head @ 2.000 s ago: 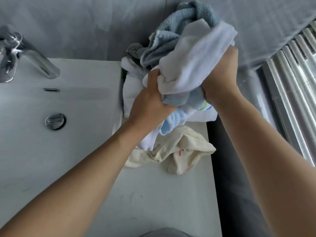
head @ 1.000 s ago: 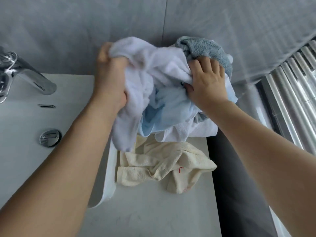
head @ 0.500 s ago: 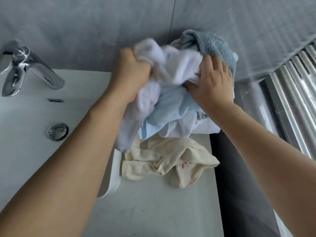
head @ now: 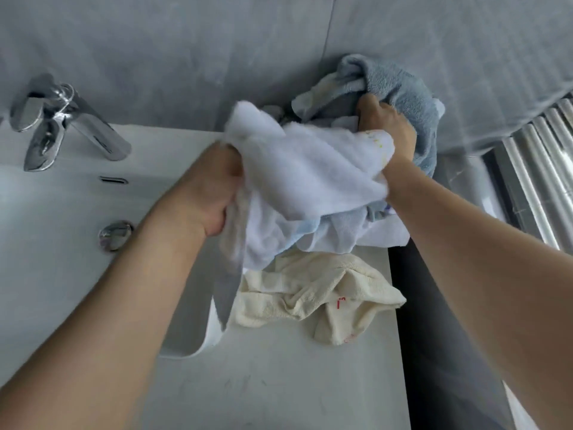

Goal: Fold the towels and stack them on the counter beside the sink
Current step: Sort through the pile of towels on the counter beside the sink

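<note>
White towel (head: pixel 310 169) in left hand (head: pixel 210 193)

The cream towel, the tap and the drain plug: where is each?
cream towel (head: pixel 310 293): head view, its crumpled middle.
tap (head: pixel 93 131): head view, the spout.
drain plug (head: pixel 115 234): head view, its metal top.

The left hand (head: pixel 210 193) grips a white towel (head: pixel 310 178) bunched between both hands; the right hand (head: pixel 387 128) digs into a grey-blue towel (head: pixel 403 85). Below them a cream towel (head: pixel 316 293) lies crumpled on the counter (head: pixel 279 392), the sink (head: pixel 46 243) left of the left hand.
</note>
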The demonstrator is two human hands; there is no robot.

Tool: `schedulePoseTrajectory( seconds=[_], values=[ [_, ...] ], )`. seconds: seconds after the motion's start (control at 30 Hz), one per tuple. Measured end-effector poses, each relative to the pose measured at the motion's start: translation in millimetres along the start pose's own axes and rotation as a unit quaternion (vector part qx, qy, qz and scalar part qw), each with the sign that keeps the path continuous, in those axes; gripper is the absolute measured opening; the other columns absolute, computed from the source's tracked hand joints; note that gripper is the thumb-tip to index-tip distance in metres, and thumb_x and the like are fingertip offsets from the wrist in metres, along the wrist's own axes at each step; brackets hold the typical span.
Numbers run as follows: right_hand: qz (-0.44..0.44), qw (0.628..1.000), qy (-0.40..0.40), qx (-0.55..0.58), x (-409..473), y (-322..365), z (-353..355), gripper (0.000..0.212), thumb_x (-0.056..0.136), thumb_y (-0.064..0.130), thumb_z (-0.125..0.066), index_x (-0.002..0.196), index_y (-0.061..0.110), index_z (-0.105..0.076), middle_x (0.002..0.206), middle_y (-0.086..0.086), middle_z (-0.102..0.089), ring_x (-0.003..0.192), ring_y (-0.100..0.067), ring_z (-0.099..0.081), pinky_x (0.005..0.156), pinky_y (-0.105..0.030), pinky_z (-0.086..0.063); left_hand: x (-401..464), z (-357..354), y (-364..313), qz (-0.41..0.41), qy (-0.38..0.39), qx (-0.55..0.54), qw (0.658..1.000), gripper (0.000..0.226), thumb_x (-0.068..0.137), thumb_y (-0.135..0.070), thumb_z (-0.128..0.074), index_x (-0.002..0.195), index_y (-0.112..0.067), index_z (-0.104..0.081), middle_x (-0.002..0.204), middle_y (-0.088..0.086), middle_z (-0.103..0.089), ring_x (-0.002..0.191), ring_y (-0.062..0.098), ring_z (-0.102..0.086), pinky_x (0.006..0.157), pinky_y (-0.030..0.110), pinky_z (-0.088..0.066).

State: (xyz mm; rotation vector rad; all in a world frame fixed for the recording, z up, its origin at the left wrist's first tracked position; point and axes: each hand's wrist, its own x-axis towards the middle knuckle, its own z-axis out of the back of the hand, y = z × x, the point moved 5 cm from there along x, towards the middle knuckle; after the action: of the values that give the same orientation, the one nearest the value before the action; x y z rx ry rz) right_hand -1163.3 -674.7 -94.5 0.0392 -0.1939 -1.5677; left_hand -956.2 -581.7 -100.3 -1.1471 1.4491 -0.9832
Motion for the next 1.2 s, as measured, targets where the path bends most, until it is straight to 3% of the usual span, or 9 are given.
schedulePoseTrajectory(
  seconds=[0.1,0.23,0.4,0.57,0.73,0.83,0.93,1.07,1.2],
  values=[
    [-0.021,0.990,0.028,0.133,4,-6,12,0.028,0.092,0.011,-0.048,0.118,0.015,-0.059,0.109,-0.017,-0.064,0.102,-0.038,-0.059,0.075,-0.036,-0.040,10,-15,51,0.068,0.043,0.096,0.992,0.021,0.078,-0.023,-0.053,0.071,-0.026,-0.072,0.075,0.003,-0.067,0.083,0.024,-0.062,0.075,0.036,-0.046],
    [-0.019,0.884,0.071,0.461,-34,-15,22,0.046,0.081,0.003,-0.052,0.119,0.028,-0.061,0.109,-0.005,-0.063,0.089,-0.018,-0.062,0.077,-0.031,-0.051,35,-24,88,0.033,-0.045,0.246,0.968,0.016,0.097,-0.017,-0.052,0.087,-0.028,-0.060,0.086,-0.009,-0.065,0.081,0.010,-0.063,0.066,0.009,-0.046],
    [0.148,0.970,0.192,-0.025,-95,-11,-21,0.106,0.070,0.044,-0.076,0.154,0.030,-0.012,0.146,-0.002,-0.020,0.132,-0.027,-0.020,0.108,-0.044,-0.030,34,-31,67,-0.026,-0.018,0.182,0.983,0.017,0.091,-0.014,-0.052,0.099,-0.022,-0.064,0.094,-0.009,-0.068,0.087,-0.002,-0.064,0.078,0.015,-0.050],
    [0.145,0.984,-0.098,-0.029,-93,0,-29,0.020,0.071,0.025,-0.054,0.087,0.016,-0.063,0.113,-0.014,-0.051,0.098,-0.028,-0.031,0.087,-0.041,-0.025,16,-25,51,-0.088,0.028,0.150,0.984,0.030,0.084,-0.017,-0.059,0.106,-0.037,-0.056,0.104,-0.011,-0.063,0.094,-0.001,-0.061,0.086,0.019,-0.048],
    [0.156,0.967,-0.196,0.053,-115,4,-6,0.023,0.061,0.019,-0.071,0.082,0.016,-0.064,0.123,-0.003,-0.031,0.109,-0.026,-0.030,0.094,-0.038,-0.021,-10,-12,78,0.049,0.138,0.343,0.928,0.014,0.087,-0.009,-0.068,0.088,-0.019,-0.059,0.088,-0.011,-0.062,0.083,-0.001,-0.058,0.071,0.012,-0.046],
    [0.159,0.946,-0.261,0.103,-133,12,17,0.019,0.074,0.025,-0.069,0.087,0.011,-0.064,0.118,-0.005,-0.035,0.101,-0.027,-0.037,0.088,-0.041,-0.030,-32,-9,61,0.033,0.131,0.206,0.969,0.009,0.075,-0.029,-0.066,0.083,-0.025,-0.062,0.073,-0.018,-0.069,0.071,-0.007,-0.062,0.072,0.019,-0.050],
    [0.199,0.923,-0.261,0.203,-145,16,33,0.023,0.079,0.018,-0.074,0.092,0.002,-0.064,0.103,-0.015,-0.055,0.086,-0.031,-0.051,0.076,-0.040,-0.044,-48,-20,40,0.022,0.110,0.106,0.988,0.004,0.087,-0.019,-0.056,0.084,-0.022,-0.056,0.066,-0.018,-0.064,0.063,-0.005,-0.060,0.068,0.019,-0.050],
    [0.123,0.918,-0.112,0.361,-162,-10,22,0.050,0.079,0.007,-0.075,0.121,0.027,-0.058,0.112,0.000,-0.061,0.099,-0.010,-0.059,0.083,-0.021,-0.047,-68,-49,30,-0.118,0.166,0.265,0.942,0.015,0.078,-0.031,-0.060,0.083,-0.021,-0.050,0.074,-0.020,-0.060,0.069,-0.004,-0.053,0.068,0.014,-0.043],
    [0.051,0.903,-0.118,0.410,-180,-42,2,0.039,0.076,-0.002,-0.074,0.101,0.028,-0.070,0.098,0.004,-0.059,0.091,-0.007,-0.059,0.080,-0.026,-0.048,-90,-69,56,-0.046,0.261,0.242,0.933,0.024,0.080,-0.022,-0.074,0.099,-0.011,-0.063,0.094,-0.003,-0.068,0.085,-0.002,-0.060,0.079,0.025,-0.052]
  ],
)
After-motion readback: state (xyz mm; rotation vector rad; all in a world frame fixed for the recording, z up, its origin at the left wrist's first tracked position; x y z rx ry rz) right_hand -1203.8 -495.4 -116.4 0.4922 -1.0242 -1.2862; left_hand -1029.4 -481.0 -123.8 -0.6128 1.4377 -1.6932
